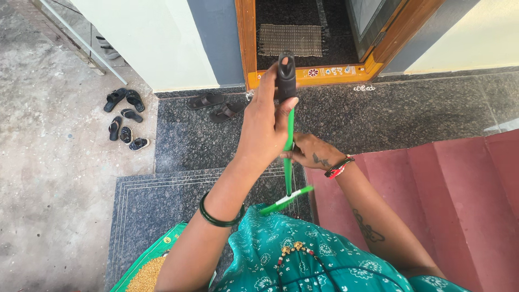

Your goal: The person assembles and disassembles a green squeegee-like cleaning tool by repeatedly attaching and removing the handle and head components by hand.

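The person stands on a dark speckled granite landing [378, 113] and holds a long thin green plastic broom handle with a black moulded grip at its top [290, 135] nearly upright before the body. Its long axis runs from the black grip, up near the orange painted doorstep [324, 73], straight down towards the person's teal patterned dress [303, 259], where a short green crosspiece [286, 199] juts out slantwise at the foot. Both hands are clamped on this one stick, one above the other along its length. The left hand [267, 121], with a dark green bangle on its forearm, is wrapped round the black grip at the top, fingers closed and thumb pressing over the end. The right hand [313, 157], which wears a red and black wrist band, grips the green shaft lower down, just below and touching close under the left, so the two hands sit near together rather than spread. The lower end lies closest to the body; the head of the broom is hidden by the dress. To the right lie red painted steps [459, 184]; to the left, well apart, black sandals [125, 116] rest on the grey concrete floor [48, 162]. A brown woven doormat [290, 40] lies beyond the doorstep.
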